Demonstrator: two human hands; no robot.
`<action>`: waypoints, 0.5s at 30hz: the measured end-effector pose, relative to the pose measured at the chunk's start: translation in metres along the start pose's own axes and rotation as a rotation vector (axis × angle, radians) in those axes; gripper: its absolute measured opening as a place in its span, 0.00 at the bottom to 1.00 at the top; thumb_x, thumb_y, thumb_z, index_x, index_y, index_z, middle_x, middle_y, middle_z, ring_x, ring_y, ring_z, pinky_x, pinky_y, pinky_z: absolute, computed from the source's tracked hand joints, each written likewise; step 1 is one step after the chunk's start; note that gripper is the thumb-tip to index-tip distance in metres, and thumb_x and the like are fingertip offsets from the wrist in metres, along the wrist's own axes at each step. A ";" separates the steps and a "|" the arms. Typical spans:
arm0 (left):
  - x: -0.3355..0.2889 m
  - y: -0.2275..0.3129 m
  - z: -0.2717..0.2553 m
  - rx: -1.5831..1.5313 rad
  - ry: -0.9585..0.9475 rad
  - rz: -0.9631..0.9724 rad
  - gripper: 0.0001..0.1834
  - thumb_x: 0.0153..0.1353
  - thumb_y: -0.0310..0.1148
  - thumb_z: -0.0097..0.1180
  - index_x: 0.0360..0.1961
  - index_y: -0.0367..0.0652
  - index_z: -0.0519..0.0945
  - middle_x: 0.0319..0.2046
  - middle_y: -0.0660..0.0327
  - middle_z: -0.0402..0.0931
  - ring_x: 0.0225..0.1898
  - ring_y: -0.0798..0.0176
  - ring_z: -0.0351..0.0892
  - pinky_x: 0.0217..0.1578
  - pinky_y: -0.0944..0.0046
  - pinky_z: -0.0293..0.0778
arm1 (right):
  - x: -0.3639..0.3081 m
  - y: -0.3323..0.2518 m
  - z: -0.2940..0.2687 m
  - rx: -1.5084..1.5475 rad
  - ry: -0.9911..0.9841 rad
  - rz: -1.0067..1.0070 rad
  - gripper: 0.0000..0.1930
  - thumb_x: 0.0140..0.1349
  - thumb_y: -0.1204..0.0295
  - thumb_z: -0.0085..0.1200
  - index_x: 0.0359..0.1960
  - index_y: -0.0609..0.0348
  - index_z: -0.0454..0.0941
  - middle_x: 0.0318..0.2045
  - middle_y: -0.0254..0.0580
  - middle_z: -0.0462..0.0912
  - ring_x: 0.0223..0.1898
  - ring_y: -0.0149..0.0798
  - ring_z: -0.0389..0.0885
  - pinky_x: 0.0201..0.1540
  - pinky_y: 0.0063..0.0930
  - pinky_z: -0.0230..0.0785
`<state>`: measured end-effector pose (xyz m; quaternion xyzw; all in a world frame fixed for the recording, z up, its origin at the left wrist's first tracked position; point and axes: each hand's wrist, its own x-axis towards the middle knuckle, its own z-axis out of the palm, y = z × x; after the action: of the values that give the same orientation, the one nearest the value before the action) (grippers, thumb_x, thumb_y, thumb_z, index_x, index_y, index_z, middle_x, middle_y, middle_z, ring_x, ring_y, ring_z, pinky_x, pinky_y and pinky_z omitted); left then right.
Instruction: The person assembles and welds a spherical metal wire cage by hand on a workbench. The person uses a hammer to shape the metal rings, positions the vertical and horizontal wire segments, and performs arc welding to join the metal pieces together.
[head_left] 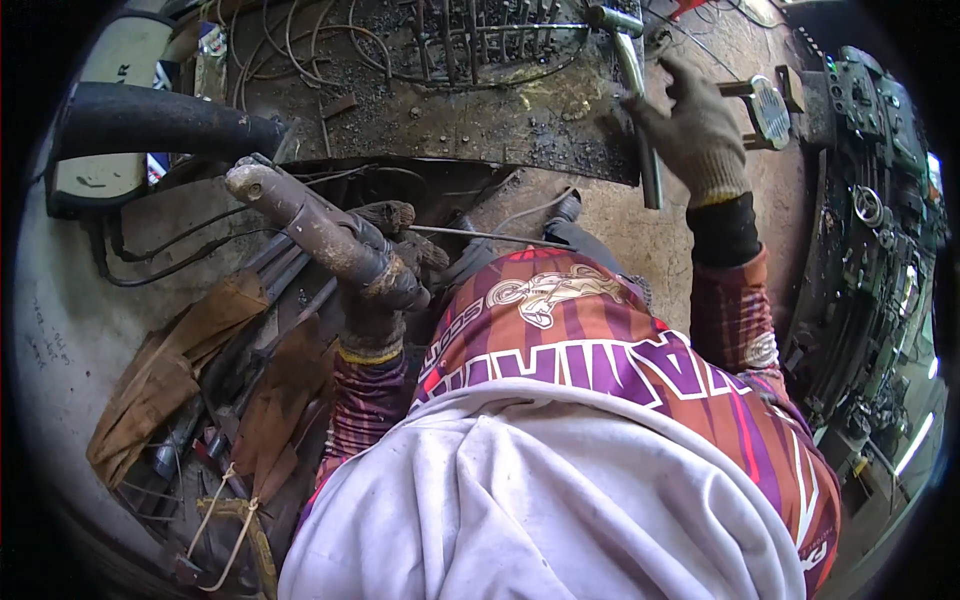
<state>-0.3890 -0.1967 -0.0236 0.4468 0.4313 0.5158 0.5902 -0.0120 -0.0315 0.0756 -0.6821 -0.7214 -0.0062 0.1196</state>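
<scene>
My left hand (pixel 372 318), in a dirty knit glove, is closed round a thick brown cylindrical tool (pixel 330 232) with a pale, worn end pointing up and left. A thin metal rod (pixel 480 236) runs rightward from beside its fingers; whether they grip it too, I cannot tell. My right hand (pixel 692 132), gloved in grey, reaches over the bench's right edge with its fingers spread. Beside its fingertips lies a silver T-shaped metal hammer (pixel 630 75), its shaft pointing toward me. One finger overlaps the shaft, but contact is unclear.
Dark grit and small metal bits cover the steel bench (pixel 480 125). Upright rods (pixel 470 40) stand at its back. A metal bracket with an oval plate (pixel 769 113) is beyond my right hand. Machinery (pixel 870 200) lines the right; brown cloth (pixel 170 370) and cables lie left.
</scene>
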 end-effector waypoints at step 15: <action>-0.022 0.055 0.158 -0.228 0.543 0.158 0.25 0.59 0.27 0.65 0.56 0.35 0.71 0.41 0.51 0.80 0.32 0.52 0.83 0.30 0.51 0.82 | -0.002 0.088 -0.003 0.794 -0.444 -0.016 0.28 0.63 0.62 0.59 0.64 0.55 0.73 0.48 0.55 0.85 0.49 0.51 0.86 0.51 0.39 0.76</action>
<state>-0.2506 -0.2282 0.0669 0.2554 0.4766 0.7057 0.4578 0.0752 -0.0275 0.0645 -0.5624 -0.6814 0.4166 0.2143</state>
